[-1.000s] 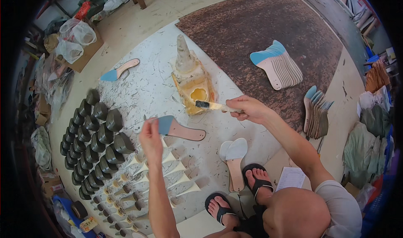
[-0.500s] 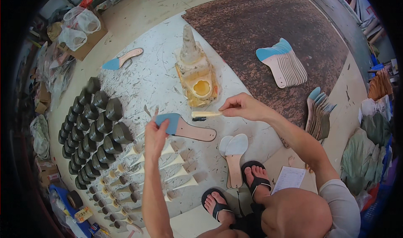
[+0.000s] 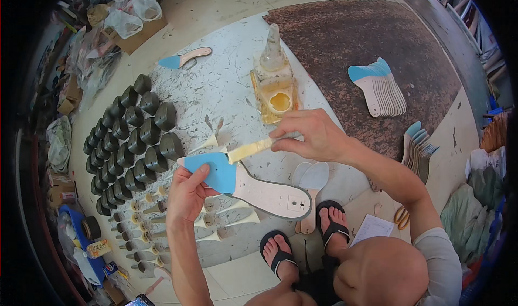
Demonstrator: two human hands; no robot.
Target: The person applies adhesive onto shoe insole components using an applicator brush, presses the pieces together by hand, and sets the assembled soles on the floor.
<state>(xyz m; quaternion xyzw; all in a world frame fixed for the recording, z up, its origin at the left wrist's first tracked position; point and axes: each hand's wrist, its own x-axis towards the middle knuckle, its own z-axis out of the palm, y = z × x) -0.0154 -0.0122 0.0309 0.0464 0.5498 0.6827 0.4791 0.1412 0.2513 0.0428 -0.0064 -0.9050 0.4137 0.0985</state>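
My left hand is closed on the blue end of a shoe insole, thumb on top. Its other end is pinkish beige with a dark edge, pointing to the right. Between the fingers of my right hand is a brush with a pale, flat handle. The brush's tip is at the insole's upper edge, by the border of blue and beige; whether the bristles touch it I cannot make out. Beyond stands a glue-smeared plastic container with a tapered top and yellowish liquid in its opening.
Dark shoe heels stand in rows on the left, with slim cream heels nearer. Fanned insoles lie on a brown sheet; another bundle lies nearer. Scissors and a paper lie beside my sandalled feet.
My left hand has brought the insole nearer and tilted it. My right hand has swung the brush down and left onto the insole's edge. The whole view has shifted slightly.
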